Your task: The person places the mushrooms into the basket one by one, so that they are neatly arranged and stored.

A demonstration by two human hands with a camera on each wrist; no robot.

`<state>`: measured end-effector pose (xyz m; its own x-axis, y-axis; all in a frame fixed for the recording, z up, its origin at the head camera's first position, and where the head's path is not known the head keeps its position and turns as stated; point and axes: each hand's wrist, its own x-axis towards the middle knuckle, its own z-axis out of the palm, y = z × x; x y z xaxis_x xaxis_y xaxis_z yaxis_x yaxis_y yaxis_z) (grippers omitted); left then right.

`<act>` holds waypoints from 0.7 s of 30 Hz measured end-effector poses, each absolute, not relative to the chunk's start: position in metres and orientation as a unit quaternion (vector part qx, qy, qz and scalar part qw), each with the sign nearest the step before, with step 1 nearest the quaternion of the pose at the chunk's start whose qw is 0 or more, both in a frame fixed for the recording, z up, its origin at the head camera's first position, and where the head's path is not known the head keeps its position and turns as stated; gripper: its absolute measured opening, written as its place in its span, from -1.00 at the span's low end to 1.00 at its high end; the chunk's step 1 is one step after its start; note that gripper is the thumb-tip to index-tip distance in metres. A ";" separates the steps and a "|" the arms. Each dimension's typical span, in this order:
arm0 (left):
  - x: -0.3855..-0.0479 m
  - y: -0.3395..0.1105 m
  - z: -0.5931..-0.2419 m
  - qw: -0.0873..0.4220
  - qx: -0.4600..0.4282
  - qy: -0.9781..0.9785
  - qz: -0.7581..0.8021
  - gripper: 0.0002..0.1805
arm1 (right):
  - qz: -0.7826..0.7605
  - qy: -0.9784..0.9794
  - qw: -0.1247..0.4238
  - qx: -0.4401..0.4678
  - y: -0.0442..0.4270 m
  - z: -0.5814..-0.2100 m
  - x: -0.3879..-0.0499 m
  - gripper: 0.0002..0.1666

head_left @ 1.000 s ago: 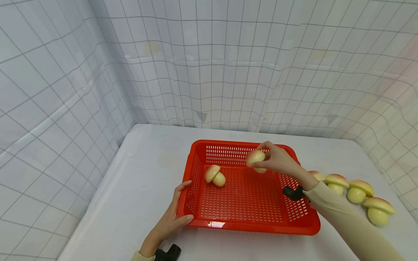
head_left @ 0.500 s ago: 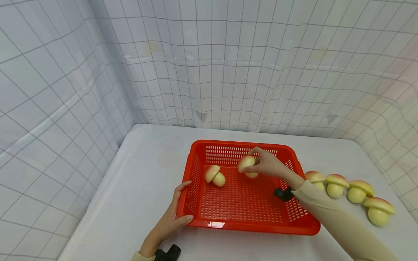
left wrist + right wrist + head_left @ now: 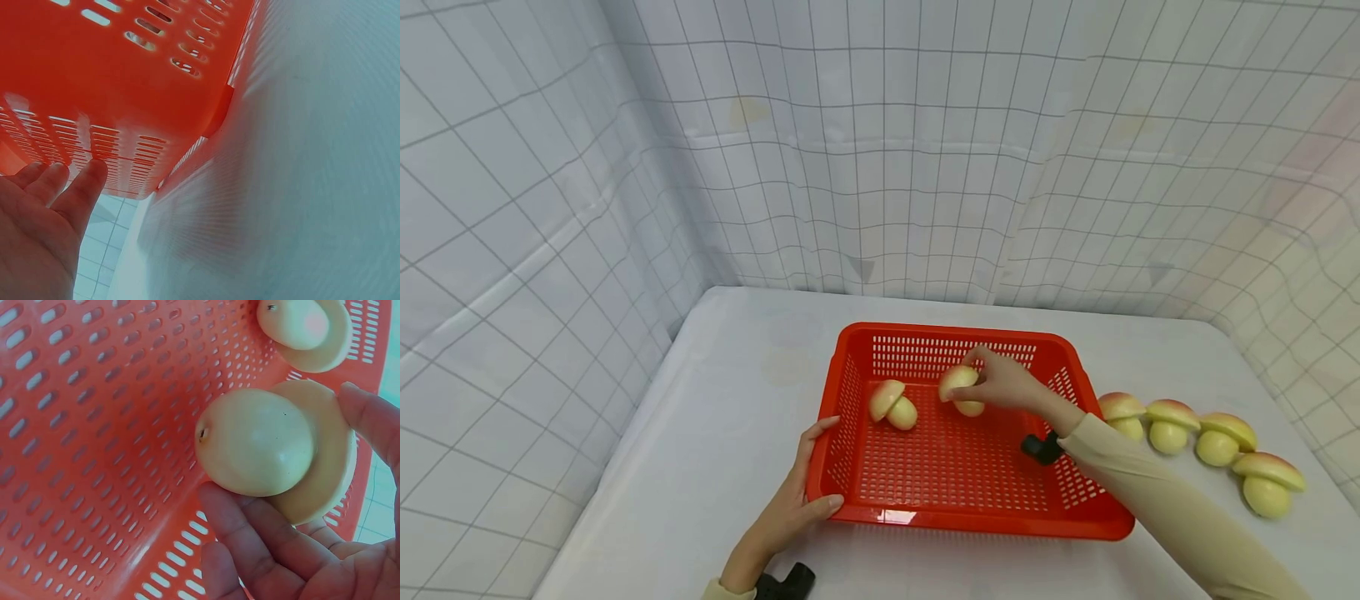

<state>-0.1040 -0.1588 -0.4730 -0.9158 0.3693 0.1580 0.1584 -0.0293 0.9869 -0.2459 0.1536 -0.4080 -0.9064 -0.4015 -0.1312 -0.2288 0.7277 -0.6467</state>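
Note:
A red basket (image 3: 955, 525) holds two mushroom-shaped pieces, each with a pink-tinged cap and a round pale stem. My right hand (image 3: 1011, 385) pinches one mushroom piece (image 3: 958, 382) by its cap, low inside the basket. In the right wrist view, thumb and fingers of the right hand (image 3: 300, 550) lie around the cap of that piece (image 3: 256, 440). The other piece (image 3: 901, 412) lies to its left, untouched. My left hand (image 3: 782, 508) rests against the basket's left side, thumb on the rim; the left wrist view shows fingers (image 3: 87, 187) fairly straight on the outer wall.
Several more mushroom pieces (image 3: 1217, 442) stand in a slanting row on the white table (image 3: 737, 392), right of the basket. White grid-patterned curtains (image 3: 865, 167) enclose the table at the back and sides.
My right hand has moved left and down inside the basket with the mushroom piece in its grip, nearer the other piece. The left hand stays on the basket's side.

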 end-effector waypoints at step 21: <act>-0.104 -0.159 -0.472 0.079 0.185 0.693 0.692 -0.08 | -0.263 0.941 0.118 -0.174 0.144 -0.415 -0.247 -0.36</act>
